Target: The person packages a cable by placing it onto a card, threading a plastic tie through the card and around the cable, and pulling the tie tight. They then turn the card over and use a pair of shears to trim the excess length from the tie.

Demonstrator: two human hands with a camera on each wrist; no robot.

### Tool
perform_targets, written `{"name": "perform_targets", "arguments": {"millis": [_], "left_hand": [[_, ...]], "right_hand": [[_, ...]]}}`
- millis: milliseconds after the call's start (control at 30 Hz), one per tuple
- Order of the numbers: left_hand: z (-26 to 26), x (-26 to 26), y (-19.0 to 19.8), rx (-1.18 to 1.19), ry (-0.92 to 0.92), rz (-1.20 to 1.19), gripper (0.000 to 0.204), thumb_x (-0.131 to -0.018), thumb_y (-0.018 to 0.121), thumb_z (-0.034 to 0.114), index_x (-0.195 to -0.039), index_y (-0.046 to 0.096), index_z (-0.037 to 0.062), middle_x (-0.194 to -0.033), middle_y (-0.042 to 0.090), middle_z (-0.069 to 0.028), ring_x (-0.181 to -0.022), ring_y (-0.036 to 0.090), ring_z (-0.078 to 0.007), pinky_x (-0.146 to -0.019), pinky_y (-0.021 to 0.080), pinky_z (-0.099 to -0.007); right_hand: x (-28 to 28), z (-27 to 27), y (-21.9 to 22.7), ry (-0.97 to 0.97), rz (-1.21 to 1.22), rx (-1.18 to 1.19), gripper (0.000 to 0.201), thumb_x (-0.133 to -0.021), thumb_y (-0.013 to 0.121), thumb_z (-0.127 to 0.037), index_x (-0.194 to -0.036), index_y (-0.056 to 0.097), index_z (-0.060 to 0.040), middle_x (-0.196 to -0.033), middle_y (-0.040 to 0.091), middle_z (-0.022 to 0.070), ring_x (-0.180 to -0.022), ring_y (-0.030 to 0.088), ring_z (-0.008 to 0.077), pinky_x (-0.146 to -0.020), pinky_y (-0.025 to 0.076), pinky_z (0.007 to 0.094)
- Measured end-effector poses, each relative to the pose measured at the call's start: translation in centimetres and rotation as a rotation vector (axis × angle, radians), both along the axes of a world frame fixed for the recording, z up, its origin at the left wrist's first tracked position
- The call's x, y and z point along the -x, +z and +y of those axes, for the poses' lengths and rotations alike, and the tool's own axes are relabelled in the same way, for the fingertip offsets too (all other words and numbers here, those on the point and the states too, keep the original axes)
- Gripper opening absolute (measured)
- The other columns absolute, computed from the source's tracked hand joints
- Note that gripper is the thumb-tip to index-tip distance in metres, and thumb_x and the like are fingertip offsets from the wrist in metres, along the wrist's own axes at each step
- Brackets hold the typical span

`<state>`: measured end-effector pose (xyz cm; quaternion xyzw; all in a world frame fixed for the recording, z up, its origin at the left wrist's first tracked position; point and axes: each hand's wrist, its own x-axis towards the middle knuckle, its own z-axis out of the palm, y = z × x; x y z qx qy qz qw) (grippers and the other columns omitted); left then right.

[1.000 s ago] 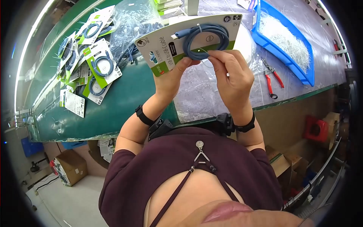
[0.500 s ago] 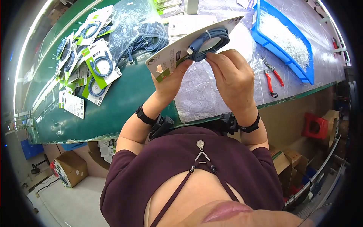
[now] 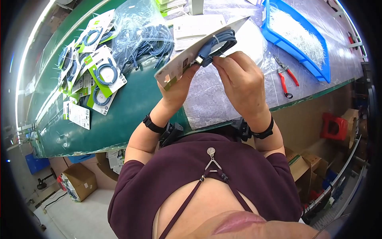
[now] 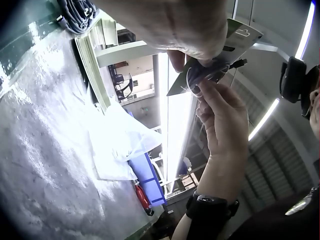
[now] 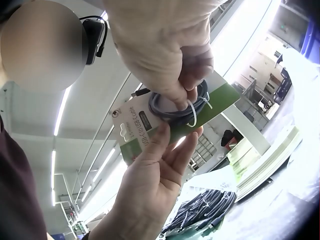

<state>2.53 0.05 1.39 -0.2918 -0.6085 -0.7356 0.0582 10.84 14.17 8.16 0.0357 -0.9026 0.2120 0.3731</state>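
Head view: your left hand [image 3: 177,89] pinches the lower end of the printed card [image 3: 175,67], which is tilted nearly edge-on, long axis climbing away to the right. The blue cable coil [image 3: 230,35] sits on the card's right-hand face, metal plug [image 3: 199,59] near your left thumb. Your right hand [image 3: 244,81] is at that face, fingertips together beside the coil. Right of the card: red-handled pliers [image 3: 283,82] (within your right hand's side).

Left wrist: dark and backlit, but thumb and finger of your right hand seem to pinch the white tie looped through the coil. Tie lies right at those tips; right hand is nearer it.

Right wrist: white tie [image 5: 193,114] rings the coil's bundled strands, ends poking out; the card's face is white and green, left thumb on it.
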Motion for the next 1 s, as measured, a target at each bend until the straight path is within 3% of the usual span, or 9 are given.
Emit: {"name": "perform_targets", "arguments": {"millis": [567, 833, 1000], "left_hand": [[0.74, 0.07, -0.15, -0.169, -0.087, -0.154, 0.025, -0.078, 0.072, -0.003, -0.101, 0.062, -0.0016, -0.091, 0.065, -0.0051, -0.08, 0.061, -0.0108, -0.07, 0.051, -0.0231], [0.27, -0.19, -0.38, -0.044, -0.027, -0.043, 0.027, -0.079, 0.07, -0.004, -0.105, 0.061, -0.0024, -0.094, 0.065, -0.0066, -0.083, 0.061, -0.0113, -0.072, 0.052, -0.0249], [0.16, -0.2, -0.31, -0.031, -0.063, 0.129, 0.029, -0.078, 0.07, -0.005, -0.105, 0.062, -0.0038, -0.098, 0.065, -0.0126, -0.086, 0.063, -0.0179, -0.074, 0.053, -0.0283]], "right_hand": [[-0.2, 0.37, -0.32, 0.022, -0.006, 0.034, 0.013, -0.073, 0.069, 0.003, -0.085, 0.065, 0.0006, -0.073, 0.06, 0.0109, -0.063, 0.06, 0.0259, -0.055, 0.047, 0.0341], [-0.29, 0.56, -0.51, 0.034, -0.027, 0.02, 0.014, -0.074, 0.069, 0.002, -0.087, 0.064, 0.0001, -0.076, 0.06, 0.0112, -0.067, 0.061, 0.0272, -0.057, 0.048, 0.0347], [-0.62, 0.64, -0.31, 0.08, -0.042, 0.057, 0.014, -0.075, 0.066, 0.003, -0.088, 0.063, 0.0004, -0.078, 0.06, 0.0117, -0.069, 0.061, 0.0287, -0.058, 0.049, 0.036]]}}
